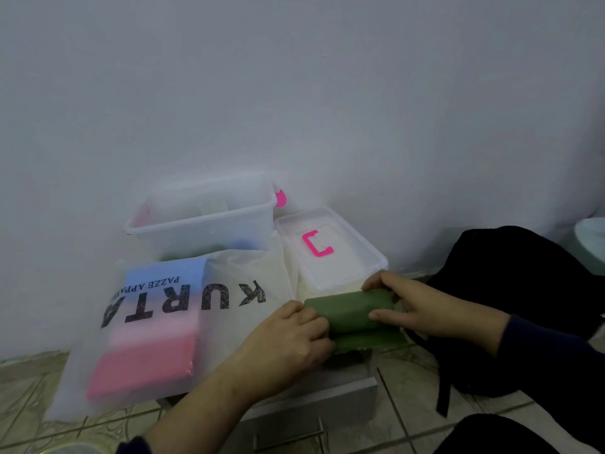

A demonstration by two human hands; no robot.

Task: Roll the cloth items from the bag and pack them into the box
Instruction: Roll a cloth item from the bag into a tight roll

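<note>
A green cloth (352,311) lies mostly rolled in front of me, with a short flat tail still showing below the roll. My left hand (288,339) grips the roll's left end and my right hand (415,306) holds its right end, fingers over the top. The translucent bag (235,290) printed "KURTA" lies to the left, holding folded blue, pink and red cloths (147,355). The clear plastic box (203,221) stands open by the wall behind the bag. Its inside is hazy; something pink and something blue show faintly through it.
The box lid (330,247) with a pink handle lies flat to the right of the box. A black bag (523,290) sits at the right. Everything rests on a low white board (327,398) over a tiled floor, close to a white wall.
</note>
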